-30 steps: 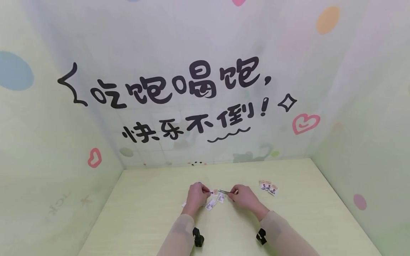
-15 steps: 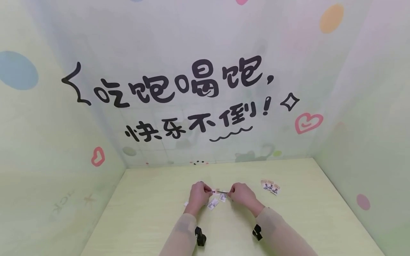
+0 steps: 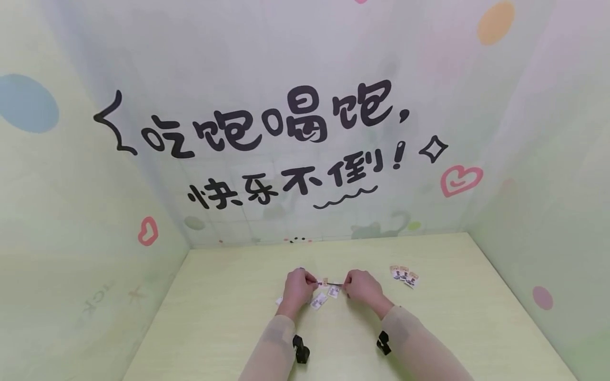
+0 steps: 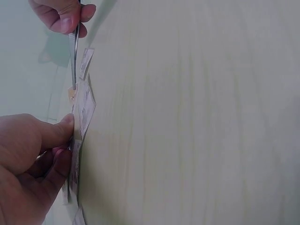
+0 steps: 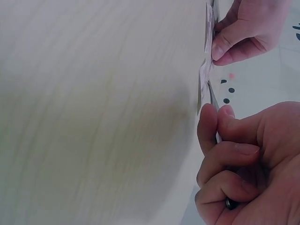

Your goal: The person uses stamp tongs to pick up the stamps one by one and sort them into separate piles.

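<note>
My left hand [image 3: 296, 288] pinches a small printed paper card [image 3: 326, 282] between thumb and fingertips, its orange end sticking out to the right. From the other side, my right hand [image 3: 364, 288] grips metal tweezers [image 4: 74, 58] with curled fingers. The tweezers' tips overlap the card's orange end [image 4: 71, 95] in the left wrist view. Under and beside the hands lie several white cards with grey-purple print, including one below the tweezers [image 3: 334, 291] and another farther left [image 3: 319, 301]. More of them are partly hidden behind my left hand.
Three orange-topped cards [image 3: 404, 276] lie fanned out on the pale wooden table [image 3: 443, 328], right of my right hand. Printed walls enclose the table at the back [image 3: 267, 222] and both sides. A black device [image 3: 301, 350] sits at my left wrist, another [image 3: 383, 343] at my right.
My right hand has come a little left, bringing the tweezers from beside the card onto its orange end. The left hand keeps its pinch. The head view has shifted slightly.
</note>
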